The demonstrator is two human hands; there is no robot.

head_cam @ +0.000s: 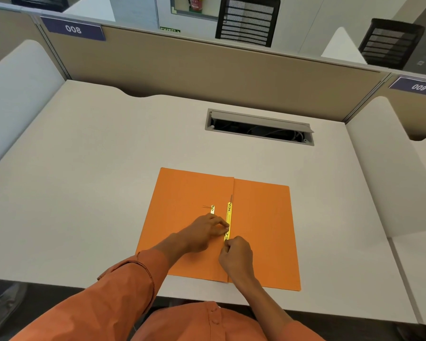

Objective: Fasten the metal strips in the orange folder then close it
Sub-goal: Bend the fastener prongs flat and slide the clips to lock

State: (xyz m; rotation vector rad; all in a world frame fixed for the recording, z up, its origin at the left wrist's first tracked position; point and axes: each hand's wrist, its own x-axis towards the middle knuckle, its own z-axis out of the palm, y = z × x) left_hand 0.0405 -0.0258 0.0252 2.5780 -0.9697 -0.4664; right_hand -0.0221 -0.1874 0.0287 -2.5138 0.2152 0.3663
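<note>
An orange folder [261, 217] lies open and flat on the white desk, near its front edge. Along the folder's centre fold sits a long gold metal strip [229, 212]; a thin prong sticks up at its far end. A second, shorter gold strip [212, 209] lies just left of it on the left flap. My left hand [204, 232] rests on the left flap, its fingertips pressing on the long strip's near part. My right hand [236, 257] pinches the near end of that same strip. The strip's near end is hidden under my fingers.
The white desk [84, 193] has a cable slot with an open lid [260, 126] behind the folder. Beige partitions [182, 70] close off the back, white dividers stand at both sides. Black mesh chairs [247, 19] are beyond the partition.
</note>
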